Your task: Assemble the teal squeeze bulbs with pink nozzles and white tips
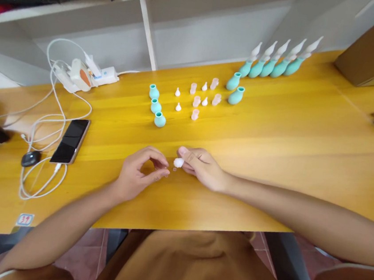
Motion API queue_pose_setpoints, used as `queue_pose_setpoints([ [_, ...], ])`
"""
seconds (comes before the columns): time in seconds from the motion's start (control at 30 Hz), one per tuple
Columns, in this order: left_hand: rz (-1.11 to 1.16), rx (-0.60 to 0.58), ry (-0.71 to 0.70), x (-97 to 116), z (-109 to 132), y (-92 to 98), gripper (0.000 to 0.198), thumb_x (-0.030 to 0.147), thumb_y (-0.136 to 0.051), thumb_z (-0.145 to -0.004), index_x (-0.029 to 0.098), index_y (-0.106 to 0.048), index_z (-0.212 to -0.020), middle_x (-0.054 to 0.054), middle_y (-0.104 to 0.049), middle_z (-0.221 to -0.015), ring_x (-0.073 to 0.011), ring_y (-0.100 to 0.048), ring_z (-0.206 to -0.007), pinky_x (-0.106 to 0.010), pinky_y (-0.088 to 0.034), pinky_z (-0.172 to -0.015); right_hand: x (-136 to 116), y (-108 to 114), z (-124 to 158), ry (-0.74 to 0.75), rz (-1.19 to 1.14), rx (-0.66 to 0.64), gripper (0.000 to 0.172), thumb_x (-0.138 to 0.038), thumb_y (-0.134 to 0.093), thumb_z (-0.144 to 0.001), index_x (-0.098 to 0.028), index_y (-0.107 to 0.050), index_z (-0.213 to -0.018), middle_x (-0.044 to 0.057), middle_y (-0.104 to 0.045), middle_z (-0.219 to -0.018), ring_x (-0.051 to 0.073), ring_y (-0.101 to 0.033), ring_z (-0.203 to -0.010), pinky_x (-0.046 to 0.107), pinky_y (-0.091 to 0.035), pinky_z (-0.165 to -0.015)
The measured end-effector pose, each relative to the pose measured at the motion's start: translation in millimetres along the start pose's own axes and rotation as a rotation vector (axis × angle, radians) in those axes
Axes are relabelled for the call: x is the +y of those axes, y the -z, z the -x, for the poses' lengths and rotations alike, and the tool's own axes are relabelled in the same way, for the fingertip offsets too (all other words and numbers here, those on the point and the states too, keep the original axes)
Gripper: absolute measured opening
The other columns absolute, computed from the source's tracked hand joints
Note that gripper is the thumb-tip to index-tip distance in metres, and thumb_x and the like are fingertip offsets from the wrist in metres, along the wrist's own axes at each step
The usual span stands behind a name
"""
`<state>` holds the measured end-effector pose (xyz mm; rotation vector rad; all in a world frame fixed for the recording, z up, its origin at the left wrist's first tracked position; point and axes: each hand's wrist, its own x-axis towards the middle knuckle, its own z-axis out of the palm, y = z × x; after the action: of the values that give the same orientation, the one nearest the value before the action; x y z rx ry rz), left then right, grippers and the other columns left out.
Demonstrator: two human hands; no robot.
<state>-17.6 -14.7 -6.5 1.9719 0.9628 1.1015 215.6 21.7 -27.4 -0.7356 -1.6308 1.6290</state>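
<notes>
My right hand (202, 166) is closed, thumb over fingers, on a small white plastic piece (178, 162) whose end sticks out to the left. Just below that end a tiny pale ring-like bit (174, 169) shows, too small to name. Facing it, my left hand (138, 170) is curved, with thumb and forefinger close but a little apart; I make out nothing held. Beyond the hands stand three turquoise bulbs (156, 106) with open necks, two white pointed nozzles (178, 107), several translucent pink cups (195, 114) and two more white nozzles (205, 101) among them.
Two more open turquoise bulbs (236, 95) stand right of the cups. Behind them is a row of several bulbs with long white tips (278, 62). On the left lie a phone (71, 141), white cables (50, 119) and a power strip (80, 76). A cardboard box (373, 48) sits at right.
</notes>
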Motion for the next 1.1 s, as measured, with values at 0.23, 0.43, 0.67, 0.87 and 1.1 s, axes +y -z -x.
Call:
queue_pose_setpoints([
  [0.23, -0.133, -0.038, 0.016, 4.6, -3.8, 5.5, 0.015, 0.031, -0.065, -0.109, 0.021, -0.073, -0.102, -0.004, -0.077, -0.093, -0.0151, -0.073, -0.084, -0.028, -0.057, -0.081, 3.1, 70.5, -30.7, 0.139, 0.937, 0.146, 0.05, -0.043, -0.038, -0.117, -0.018, -0.062, -0.081, 0.008, -0.061, -0.084, 0.018, -0.053, -0.077, 0.032, -0.035, -0.075],
  [0.43, -0.127, -0.117, 0.027, 3.9, -3.8, 6.9, 0.025, 0.036, -0.055, -0.114, 0.022, -0.072, -0.103, -0.004, -0.077, -0.095, -0.0166, -0.073, -0.088, -0.029, -0.056, -0.082, -2.1, 82.5, -37.9, -0.053, 1.427, 0.109, 0.048, -0.038, -0.037, -0.116, -0.013, -0.075, -0.097, 0.015, -0.073, -0.1, 0.022, -0.06, -0.078, 0.036, -0.024, -0.065],
  [0.67, -0.151, -0.144, 0.054, 1.0, -4.7, 9.4, 0.027, 0.036, -0.051, -0.115, 0.021, -0.071, -0.104, -0.004, -0.075, -0.095, -0.0171, -0.071, -0.088, -0.03, -0.054, -0.084, 5.2, 100.8, -42.6, 0.029, 1.25, 0.367, 0.022, -0.026, -0.051, -0.098, -0.016, -0.071, -0.093, 0.014, -0.073, -0.099, 0.024, -0.06, -0.081, 0.035, -0.039, -0.07],
  [0.87, -0.408, -0.271, -0.087, -4.8, -11.6, 11.4, 0.023, 0.025, -0.058, -0.111, 0.026, -0.074, -0.126, -0.008, -0.078, -0.12, -0.0248, -0.066, -0.115, -0.044, -0.052, -0.107, 19.0, 114.5, -50.2, 0.364, 0.992, 0.353, 0.057, -0.009, -0.046, -0.087, -0.015, -0.064, -0.141, 0.019, -0.064, -0.144, 0.031, -0.062, -0.131, 0.046, -0.053, -0.109],
  [1.1, -0.481, -0.374, -0.164, -12.4, -13.4, -2.0, 0.033, 0.018, -0.054, -0.111, 0.023, -0.072, -0.137, -0.01, -0.075, -0.136, -0.029, -0.057, -0.136, -0.053, -0.052, -0.117, 23.8, 115.8, -51.6, 0.447, 0.966, 0.186, 0.061, -0.007, -0.042, -0.099, -0.024, -0.063, -0.154, 0.011, -0.058, -0.162, 0.027, -0.053, -0.153, 0.051, -0.044, -0.129],
])
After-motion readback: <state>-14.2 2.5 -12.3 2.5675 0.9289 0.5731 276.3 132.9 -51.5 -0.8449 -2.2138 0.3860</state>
